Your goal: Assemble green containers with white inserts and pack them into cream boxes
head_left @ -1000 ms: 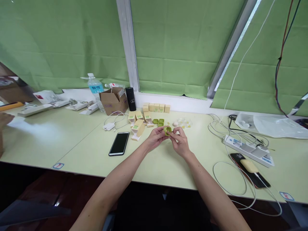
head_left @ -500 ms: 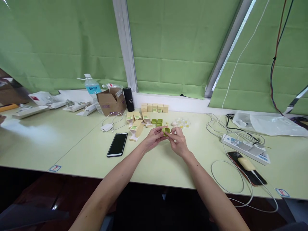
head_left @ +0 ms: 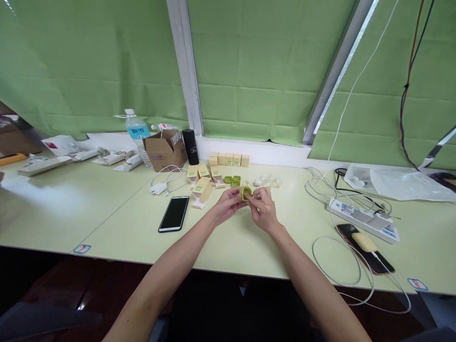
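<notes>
Between my two hands is a small green plastic cup (head_left: pixel 245 193), its opening tilted toward me. My left hand (head_left: pixel 228 204) grips it from the left side. From the right, my right hand (head_left: pixel 262 208) holds the cup too, with fingers at its rim and opening. Just beyond my hands lie several tiny yellowish pieces, too small to make out. Several similar green cups (head_left: pixel 235 184) stand behind them, to the left. Clear plastic packs with white and yellow round parts (head_left: pixel 269 181) lie behind my right hand.
Small cream cartons, some opened (head_left: pixel 202 190), lie left of my hands; more (head_left: pixel 229 159) line the wall. A phone (head_left: pixel 173 214), cardboard box (head_left: pixel 166 151), black flask (head_left: pixel 190 147) and water bottle (head_left: pixel 138 133) are leftward. Rightward are a power strip (head_left: pixel 362 219), loose cables and another phone (head_left: pixel 381 265).
The green cup has tipped slightly between my fingers. My arms have barely moved. At the far left edge, another person's hand has shifted slightly.
</notes>
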Demonstrator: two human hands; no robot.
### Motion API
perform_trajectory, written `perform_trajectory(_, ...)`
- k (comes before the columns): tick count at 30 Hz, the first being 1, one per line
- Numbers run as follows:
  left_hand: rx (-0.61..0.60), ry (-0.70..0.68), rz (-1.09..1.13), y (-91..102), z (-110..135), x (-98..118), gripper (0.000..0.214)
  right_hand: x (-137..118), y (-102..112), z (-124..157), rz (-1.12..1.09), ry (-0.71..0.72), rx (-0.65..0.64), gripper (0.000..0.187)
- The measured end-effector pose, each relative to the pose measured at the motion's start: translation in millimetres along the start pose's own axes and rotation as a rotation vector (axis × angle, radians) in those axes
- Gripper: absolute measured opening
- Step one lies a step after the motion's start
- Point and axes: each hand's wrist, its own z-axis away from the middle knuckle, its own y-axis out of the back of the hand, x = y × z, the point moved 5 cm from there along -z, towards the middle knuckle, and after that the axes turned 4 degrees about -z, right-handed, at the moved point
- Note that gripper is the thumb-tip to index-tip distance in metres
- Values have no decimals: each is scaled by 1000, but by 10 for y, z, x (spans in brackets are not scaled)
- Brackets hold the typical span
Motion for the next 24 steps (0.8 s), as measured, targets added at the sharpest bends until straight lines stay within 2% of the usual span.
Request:
perform_trajectory(3,19,-3,19,1,-6,-12,52,10,-8,1,-11,-20,9,44)
perform_trajectory(9,11,-17,61,-21,-20,-27,52,9,6,17,-60,-61,138,38)
perform_trajectory(16,30,-19,8,12,-3,-19,50,38,-22,-17,-150,-107,81,33)
perform_trajectory(21,110,-72,-71,49,-35,-18,54,77,28,-34,-150,-120,91,27)
perform_trajectory(24,232,-169,-242,127,-78,-1,57,101,118,-38,-132,-148,174,27)
